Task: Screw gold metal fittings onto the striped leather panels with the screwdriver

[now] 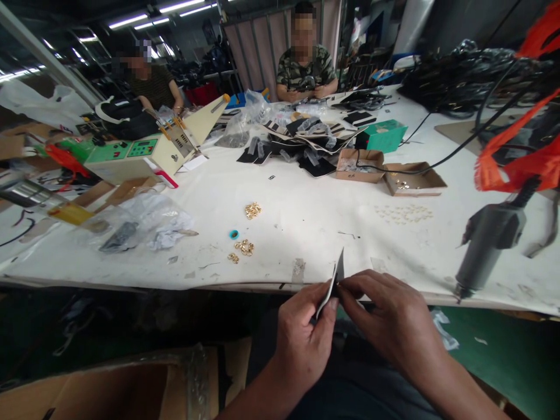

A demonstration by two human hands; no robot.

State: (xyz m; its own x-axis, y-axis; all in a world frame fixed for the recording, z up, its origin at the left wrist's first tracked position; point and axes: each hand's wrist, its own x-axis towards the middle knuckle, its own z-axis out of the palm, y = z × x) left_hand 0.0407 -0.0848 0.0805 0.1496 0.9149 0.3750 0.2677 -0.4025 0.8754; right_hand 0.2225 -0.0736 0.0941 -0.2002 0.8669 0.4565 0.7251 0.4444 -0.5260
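Observation:
Just off the table's near edge, my left hand [304, 332] grips a thin flat piece [336, 274], dark on one face and pale on the other, held nearly edge-on. My right hand [389, 315] has thumb and forefinger pinched at the piece's right face. A tiny gold-coloured glint shows at those fingertips; its kind is too small to make out. On the white table [219, 186] lie small piles of gold-coloured metal fittings [252, 210], with a little blue ring-shaped cup [234, 234] beside them. Small pale pieces [405, 213] are spread out farther right.
A power screwdriver [487, 245] hangs at the right on an orange-wrapped cord. Small cardboard boxes [413, 185] hold parts. Dark sheets [301, 146] are heaped behind, near a green box [382, 135]. A machine [131, 154] and plastic bags [144, 221] stand left. Two people sit across.

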